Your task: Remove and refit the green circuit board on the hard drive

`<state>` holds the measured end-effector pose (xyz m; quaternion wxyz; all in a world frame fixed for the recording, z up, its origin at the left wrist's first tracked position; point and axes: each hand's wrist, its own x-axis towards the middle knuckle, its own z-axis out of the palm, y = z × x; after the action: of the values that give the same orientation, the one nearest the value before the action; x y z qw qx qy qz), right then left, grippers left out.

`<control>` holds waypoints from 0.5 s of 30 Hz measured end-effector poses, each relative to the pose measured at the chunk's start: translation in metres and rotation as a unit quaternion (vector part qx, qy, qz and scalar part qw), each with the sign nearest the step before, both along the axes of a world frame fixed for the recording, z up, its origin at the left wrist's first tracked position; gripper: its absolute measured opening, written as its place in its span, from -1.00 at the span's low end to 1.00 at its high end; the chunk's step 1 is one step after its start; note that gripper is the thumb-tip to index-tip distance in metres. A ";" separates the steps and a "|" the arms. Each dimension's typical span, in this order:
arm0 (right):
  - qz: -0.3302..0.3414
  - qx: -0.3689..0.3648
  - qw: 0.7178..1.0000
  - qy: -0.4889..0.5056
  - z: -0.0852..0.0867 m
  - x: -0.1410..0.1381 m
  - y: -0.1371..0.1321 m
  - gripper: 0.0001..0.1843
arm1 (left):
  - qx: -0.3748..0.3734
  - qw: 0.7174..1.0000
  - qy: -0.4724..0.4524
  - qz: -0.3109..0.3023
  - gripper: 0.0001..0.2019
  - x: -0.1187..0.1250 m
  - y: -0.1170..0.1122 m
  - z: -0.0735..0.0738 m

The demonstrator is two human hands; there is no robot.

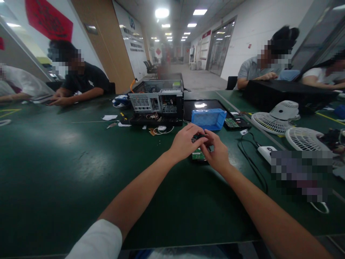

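Observation:
My left hand point(185, 142) and my right hand point(217, 153) meet over a small green circuit board point(198, 155) that lies on the dark green table point(81, 162). Fingers of both hands are curled and pinch a small dark part point(199, 136) above the board. What that part is, I cannot make out. The board is mostly hidden under my hands. Just beyond my hands stands a blue plastic bin point(208, 118).
An opened computer case point(157, 104) sits behind the bin, with a second circuit board point(235, 123) to its right. White fan grilles point(269, 122) and black cables point(250, 154) lie at the right. Other people sit at the far left and far right.

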<state>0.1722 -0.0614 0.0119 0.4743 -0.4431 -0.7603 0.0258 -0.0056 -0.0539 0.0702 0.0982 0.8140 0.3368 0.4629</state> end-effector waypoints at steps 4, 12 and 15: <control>0.041 -0.032 0.998 -0.036 0.003 0.015 0.010 -0.34 | -0.007 1.000 0.000 0.016 -0.90 -0.004 0.004 -0.002; -0.078 -0.248 0.949 -0.181 -0.008 0.056 0.039 -0.31 | -0.008 0.999 -0.003 0.044 -0.90 -0.011 0.009 -0.002; -0.056 -0.302 0.931 -0.197 -0.005 0.056 0.035 -0.30 | 0.001 0.999 -0.002 0.055 -0.87 -0.016 0.014 -0.003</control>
<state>0.2278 -0.0264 0.0070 0.1595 -0.6037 -0.7685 0.1398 -0.0218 -0.0404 0.0675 0.0724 0.7938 0.3800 0.4693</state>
